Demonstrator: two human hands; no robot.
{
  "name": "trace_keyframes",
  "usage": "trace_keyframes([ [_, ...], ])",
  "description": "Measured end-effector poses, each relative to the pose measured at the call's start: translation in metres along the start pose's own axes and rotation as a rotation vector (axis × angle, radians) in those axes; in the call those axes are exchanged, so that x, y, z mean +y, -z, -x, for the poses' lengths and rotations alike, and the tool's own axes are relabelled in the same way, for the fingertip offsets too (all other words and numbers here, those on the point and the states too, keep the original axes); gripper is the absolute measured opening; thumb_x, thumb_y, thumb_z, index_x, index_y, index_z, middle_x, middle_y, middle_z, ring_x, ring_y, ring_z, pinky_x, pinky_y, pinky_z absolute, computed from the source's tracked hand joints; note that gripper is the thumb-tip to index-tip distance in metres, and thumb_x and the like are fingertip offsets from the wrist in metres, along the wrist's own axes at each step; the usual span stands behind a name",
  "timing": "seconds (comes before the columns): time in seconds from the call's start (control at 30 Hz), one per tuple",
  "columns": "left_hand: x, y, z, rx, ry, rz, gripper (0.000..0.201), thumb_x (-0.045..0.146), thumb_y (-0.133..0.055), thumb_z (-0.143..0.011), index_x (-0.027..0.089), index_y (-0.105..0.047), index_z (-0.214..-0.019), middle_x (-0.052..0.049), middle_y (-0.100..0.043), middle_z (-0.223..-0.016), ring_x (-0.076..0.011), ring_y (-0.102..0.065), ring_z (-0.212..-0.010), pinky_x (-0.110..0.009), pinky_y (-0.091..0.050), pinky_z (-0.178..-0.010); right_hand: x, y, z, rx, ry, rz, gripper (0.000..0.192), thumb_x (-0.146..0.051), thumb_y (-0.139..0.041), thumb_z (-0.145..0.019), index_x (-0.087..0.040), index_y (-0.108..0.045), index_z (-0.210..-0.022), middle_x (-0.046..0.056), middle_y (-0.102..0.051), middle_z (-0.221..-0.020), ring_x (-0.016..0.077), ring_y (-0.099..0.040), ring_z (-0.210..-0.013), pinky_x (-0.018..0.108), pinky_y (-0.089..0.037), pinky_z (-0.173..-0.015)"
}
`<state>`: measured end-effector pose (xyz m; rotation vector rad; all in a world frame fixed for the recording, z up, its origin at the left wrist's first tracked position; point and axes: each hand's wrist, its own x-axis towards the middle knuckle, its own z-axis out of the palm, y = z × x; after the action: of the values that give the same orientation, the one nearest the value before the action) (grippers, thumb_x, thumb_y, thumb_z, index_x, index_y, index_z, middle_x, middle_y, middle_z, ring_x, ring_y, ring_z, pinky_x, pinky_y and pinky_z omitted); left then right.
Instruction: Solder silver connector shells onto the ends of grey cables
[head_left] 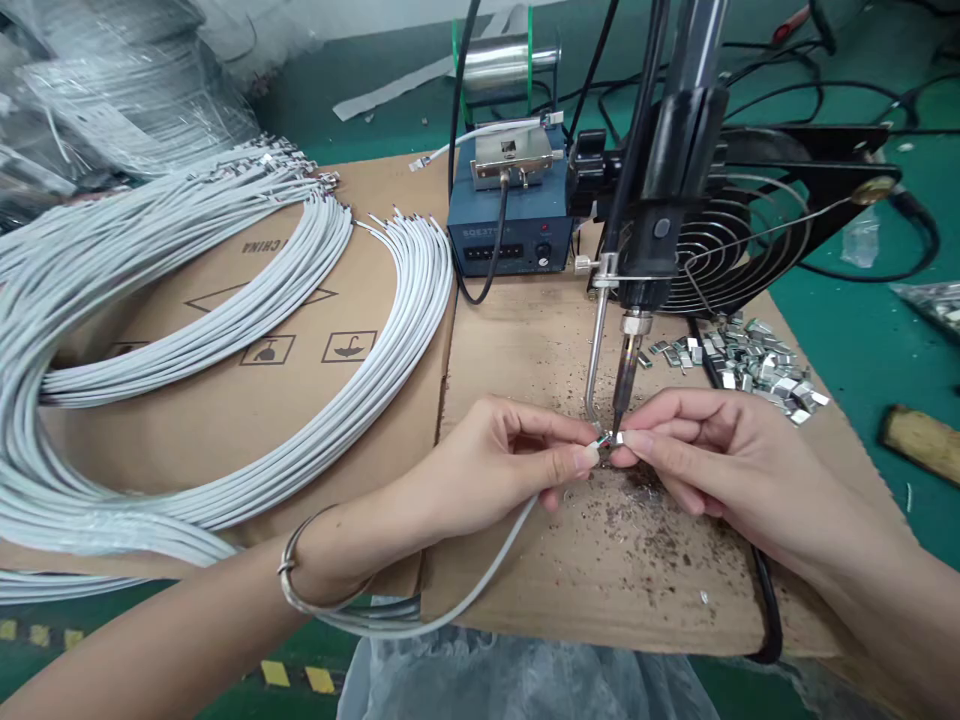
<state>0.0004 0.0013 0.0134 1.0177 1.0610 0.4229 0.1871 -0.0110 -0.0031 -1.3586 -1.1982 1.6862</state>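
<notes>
Left hand (501,460): thumb and forefinger pinched on the end of a thin white cable (480,580), grip closed on it; the cable loops down past the wrist and over the near edge of the brown cardboard sheet (525,340) covering the tabletop. Right hand (701,450): fingertips pinched on a small silver metal connector shell (619,437), meeting the cable end directly under the black mounted soldering iron tip (621,400). The two hands touch at the fingertips.

Left: large bundle of white cables (225,330) curved across the cardboard, near the left forearm. Right rear: pile of silver metal shells (757,362), just beside the right hand. Behind: blue soldering station box (508,225), round black wire-grille fan (750,250). Open cardboard lies in front of the hands, speckled with debris.
</notes>
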Motion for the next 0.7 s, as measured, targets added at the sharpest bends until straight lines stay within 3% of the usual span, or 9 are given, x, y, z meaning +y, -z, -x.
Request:
trace_keyframes([
  [0.1,-0.0011,0.0008,0.0005,-0.009,-0.012,0.012,0.008,0.013,-0.062,-0.075,0.009,-0.068,-0.071,0.004,-0.058,-0.056,-0.0037,-0.047,-0.043,-0.016,-0.039,-0.046,-0.0007,0.0002,0.0004,-0.008,-0.005,-0.002,0.012,-0.027,-0.07,-0.072,-0.015,-0.067,-0.07,0.005,-0.068,-0.062,0.0018,-0.037,-0.033,0.013,-0.026,-0.031],
  [0.43,-0.0023,0.0017,-0.0016,-0.013,-0.014,-0.051,0.013,0.012,-0.059,-0.078,0.009,-0.066,-0.068,0.007,-0.051,-0.044,-0.0022,-0.04,-0.04,-0.014,-0.035,-0.044,0.0005,-0.0006,-0.0009,0.009,0.008,0.004,0.007,-0.023,-0.07,-0.071,-0.017,-0.067,-0.069,0.001,-0.066,-0.054,0.0017,-0.039,-0.032,0.011,-0.026,-0.03],
  [0.7,-0.0003,0.0015,-0.0016,-0.007,-0.011,-0.081,0.012,0.011,-0.059,-0.078,0.009,-0.068,-0.071,0.006,-0.051,-0.044,-0.0033,-0.041,-0.041,-0.015,-0.035,-0.045,0.0023,-0.0002,-0.0015,0.002,-0.001,-0.013,0.008,-0.023,-0.07,-0.072,-0.016,-0.067,-0.071,0.005,-0.071,-0.064,0.0008,-0.04,-0.032,0.011,-0.029,-0.031],
])
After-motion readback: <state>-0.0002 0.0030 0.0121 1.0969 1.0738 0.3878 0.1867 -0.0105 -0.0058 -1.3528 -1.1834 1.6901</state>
